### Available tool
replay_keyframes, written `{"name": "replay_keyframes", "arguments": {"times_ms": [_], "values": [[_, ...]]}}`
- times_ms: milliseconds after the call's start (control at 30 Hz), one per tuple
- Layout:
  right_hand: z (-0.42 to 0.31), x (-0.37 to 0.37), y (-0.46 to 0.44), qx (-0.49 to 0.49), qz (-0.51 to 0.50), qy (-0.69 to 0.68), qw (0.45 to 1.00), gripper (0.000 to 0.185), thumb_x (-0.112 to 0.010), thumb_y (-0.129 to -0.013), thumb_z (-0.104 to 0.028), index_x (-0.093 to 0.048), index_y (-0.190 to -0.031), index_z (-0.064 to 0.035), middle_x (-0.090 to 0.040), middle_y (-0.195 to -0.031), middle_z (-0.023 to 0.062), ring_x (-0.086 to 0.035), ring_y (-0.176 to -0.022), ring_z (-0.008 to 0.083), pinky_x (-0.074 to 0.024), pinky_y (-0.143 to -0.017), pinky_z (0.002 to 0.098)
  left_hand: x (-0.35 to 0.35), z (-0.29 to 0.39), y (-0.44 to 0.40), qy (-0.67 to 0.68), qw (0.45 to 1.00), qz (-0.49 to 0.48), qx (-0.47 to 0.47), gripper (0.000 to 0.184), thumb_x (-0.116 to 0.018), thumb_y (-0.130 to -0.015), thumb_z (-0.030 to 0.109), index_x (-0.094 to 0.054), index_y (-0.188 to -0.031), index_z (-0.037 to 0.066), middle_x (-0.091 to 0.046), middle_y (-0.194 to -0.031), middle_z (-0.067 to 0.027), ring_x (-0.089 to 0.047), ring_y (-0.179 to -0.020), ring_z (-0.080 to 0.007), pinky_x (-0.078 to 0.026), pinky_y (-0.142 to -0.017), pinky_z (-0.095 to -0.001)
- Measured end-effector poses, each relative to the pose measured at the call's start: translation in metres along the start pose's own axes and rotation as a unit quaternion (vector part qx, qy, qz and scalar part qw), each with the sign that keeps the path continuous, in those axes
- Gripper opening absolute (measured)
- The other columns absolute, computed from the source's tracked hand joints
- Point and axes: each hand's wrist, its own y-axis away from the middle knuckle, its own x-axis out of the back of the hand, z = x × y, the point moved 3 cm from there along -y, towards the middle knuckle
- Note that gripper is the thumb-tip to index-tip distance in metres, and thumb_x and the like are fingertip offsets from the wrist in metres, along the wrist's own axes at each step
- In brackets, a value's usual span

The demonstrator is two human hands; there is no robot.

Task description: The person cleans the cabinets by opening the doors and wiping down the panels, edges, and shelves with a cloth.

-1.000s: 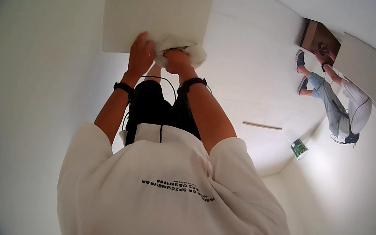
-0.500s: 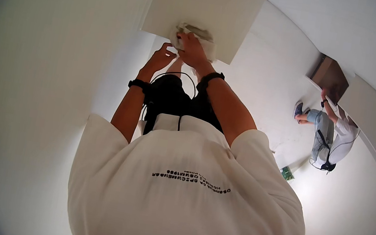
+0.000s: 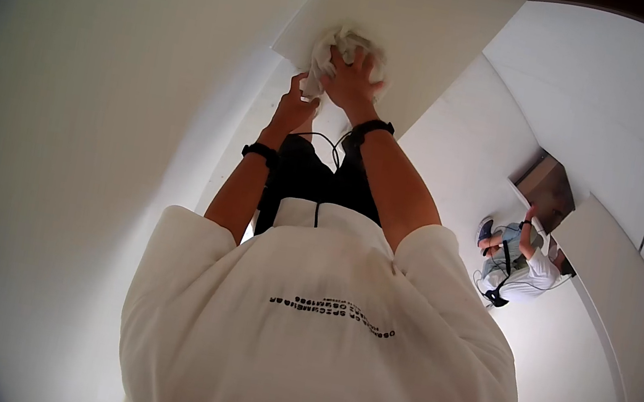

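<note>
A crumpled white cloth (image 3: 324, 48) lies on the pale flat board (image 3: 419, 30) in front of me, near its close edge. My right hand (image 3: 352, 83) presses down on top of the cloth with its fingers spread. Just below and to the left, my left hand (image 3: 295, 107) is at the board's near edge, its fingers curled and a hanging edge of the cloth between thumb and finger. Both wrists carry black bands. Part of the cloth is hidden under my right hand.
A white wall (image 3: 113, 124) runs close along my left side. To the right, another person (image 3: 527, 274) in a white shirt crouches beside a brown cabinet or box (image 3: 546, 187). A dark cable (image 3: 331, 145) loops near my legs.
My right hand has shifted up and right with the cloth, and its fingers have spread. My left hand has moved right. My view has turned, and the other person appears lower and more bent.
</note>
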Motion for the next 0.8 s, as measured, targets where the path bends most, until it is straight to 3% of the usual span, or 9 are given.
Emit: {"name": "replay_keyframes", "arguments": {"times_ms": [33,133,200,267,467,567,667,700,800], "values": [[0.007,0.005,0.004,0.005,0.007,-0.007,1.0,0.072,-0.067,-0.085,-0.038,-0.037,-0.151,-0.0387,-0.021,-0.159,0.0141,-0.015,-0.147,0.0449,-0.027,-0.098,0.0828,-0.005,0.012,-0.001,0.013,1.0,0.005,-0.001,0.074,-0.073,-0.084,0.02,-0.034,-0.148,0.014,-0.069,-0.113,-0.0209,-0.065,-0.109,-0.0405,-0.05,-0.097,-0.0483],[0.036,0.027,0.022,0.012,0.011,-0.045,0.999,0.07,-0.067,-0.085,-0.027,-0.041,-0.149,-0.0386,-0.028,-0.153,0.0143,-0.022,-0.142,0.0456,-0.0397,-0.097,0.0732,-0.031,0.057,0.024,-0.224,0.963,0.094,-0.114,0.069,-0.074,-0.082,0.016,-0.044,-0.143,0.012,-0.063,-0.112,-0.0204,-0.057,-0.117,-0.0391,-0.046,-0.103,-0.0454],[0.059,0.032,0.032,0.024,0.024,-0.081,0.996,0.067,-0.065,-0.085,-0.02,-0.045,-0.146,-0.0374,-0.032,-0.149,0.0143,-0.028,-0.138,0.0464,-0.0466,-0.098,0.0638,-0.057,0.075,0.04,-0.232,0.952,0.129,-0.15,0.07,-0.073,-0.079,0.012,-0.047,-0.144,0.009,-0.045,-0.129,-0.025,-0.042,-0.125,-0.0454,-0.038,-0.109,-0.0487],[0.06,-0.003,0.026,0.046,0.045,-0.115,0.991,0.064,-0.062,-0.085,-0.012,-0.049,-0.144,-0.0351,-0.035,-0.144,0.0143,-0.035,-0.132,0.0473,-0.0513,-0.098,0.0544,-0.059,0.049,0.043,-0.285,0.933,0.139,-0.169,0.075,-0.072,-0.08,0.011,-0.042,-0.148,0.008,-0.034,-0.144,-0.0289,-0.034,-0.134,-0.049,-0.036,-0.112,-0.0509],[0.076,-0.107,0.007,0.067,0.014,-0.14,0.988,0.066,-0.062,-0.082,-0.007,-0.05,-0.143,-0.0289,-0.041,-0.137,0.0197,-0.049,-0.117,0.0509,-0.0519,-0.097,0.0535,-0.083,-0.078,-0.005,-0.268,0.949,0.09,-0.143,0.098,-0.075,-0.074,0.016,-0.023,-0.156,0.004,-0.005,-0.154,-0.0431,0.0,-0.146,-0.0594,-0.017,-0.119,-0.0607],[0.089,-0.146,0.018,0.063,0.007,-0.18,0.982,0.063,-0.06,-0.082,-0.006,-0.052,-0.143,-0.0228,-0.045,-0.134,0.0251,-0.05,-0.117,0.0519,-0.0502,-0.098,0.0532,-0.098,-0.115,-0.018,-0.312,0.942,0.081,-0.095,0.112,-0.08,-0.069,0.021,-0.013,-0.158,0.004,0.0,-0.154,-0.0442,0.003,-0.146,-0.0592,-0.011,-0.118,-0.0643],[0.12,-0.192,0.021,0.089,0.064,-0.171,0.979,0.06,-0.059,-0.083,-0.003,-0.052,-0.141,-0.0155,-0.05,-0.137,0.0234,-0.05,-0.123,0.0468,-0.0457,-0.104,0.0513,-0.122,-0.113,-0.031,-0.327,0.938,0.069,-0.086,0.119,-0.083,-0.067,0.022,-0.009,-0.159,0.004,-0.001,-0.155,-0.0433,0.001,-0.147,-0.0584,-0.013,-0.118,-0.0636],[0.138,-0.186,0.024,0.097,0.052,-0.177,0.978,0.06,-0.061,-0.083,-0.005,-0.052,-0.141,-0.0135,-0.053,-0.133,0.0282,-0.052,-0.122,0.0462,-0.0432,-0.105,0.0519,-0.138,-0.11,-0.03,-0.335,0.936,0.063,-0.086,0.122,-0.084,-0.067,0.023,-0.007,-0.159,0.004,-0.001,-0.155,-0.0432,0.0,-0.147,-0.0583,-0.013,-0.119,-0.063],[0.153,-0.176,-0.009,0.106,0.041,-0.108,0.988,0.053,-0.063,-0.082,-0.008,-0.057,-0.135,-0.0115,-0.059,-0.125,0.0275,-0.053,-0.121,0.0464,-0.0439,-0.105,0.0514,-0.153,-0.117,-0.063,-0.307,0.943,0.06,-0.113,0.126,-0.086,-0.066,0.023,-0.002,-0.159,0.003,-0.005,-0.156,-0.0421,-0.004,-0.148,-0.0565,-0.016,-0.121,-0.0581]]}}
